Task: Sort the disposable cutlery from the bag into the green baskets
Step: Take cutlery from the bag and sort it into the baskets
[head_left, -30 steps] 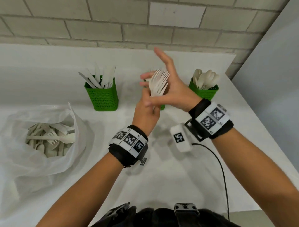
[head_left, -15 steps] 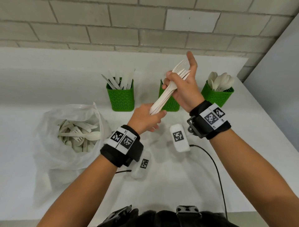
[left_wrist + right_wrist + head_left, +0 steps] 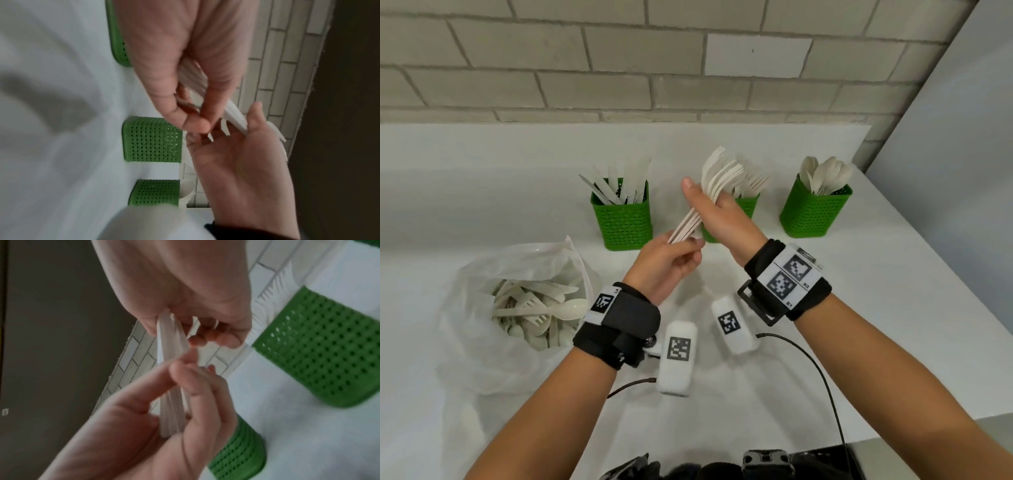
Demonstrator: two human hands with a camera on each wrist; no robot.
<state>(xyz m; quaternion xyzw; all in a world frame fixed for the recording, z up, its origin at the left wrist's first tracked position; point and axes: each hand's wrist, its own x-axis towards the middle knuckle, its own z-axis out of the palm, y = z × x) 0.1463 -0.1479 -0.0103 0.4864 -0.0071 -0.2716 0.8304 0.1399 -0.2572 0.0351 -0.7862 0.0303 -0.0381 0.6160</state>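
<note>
A bundle of white plastic forks [image 3: 719, 178] slants in the air in front of the middle green basket [image 3: 748, 207], tines up. My right hand [image 3: 715, 212] grips the bundle around its middle. My left hand [image 3: 671, 260] pinches the handle ends below. In the right wrist view my right hand [image 3: 205, 331] curls round the forks [image 3: 170, 340] and my left hand [image 3: 185, 373] pinches them. The left basket [image 3: 621, 219] holds knives, the right basket [image 3: 815, 212] spoons. The clear bag [image 3: 517, 308] of mixed cutlery lies at the left.
Two white marker pods [image 3: 678, 356] with black cables lie on the white table [image 3: 893, 308] near my wrists. A brick wall [image 3: 688, 68] stands behind the baskets. The table's right edge runs along a grey wall [image 3: 962, 171].
My right hand went from open beside the tines to gripping the bundle, which now slants lower in front of the middle basket. My left hand stays at the handle ends.
</note>
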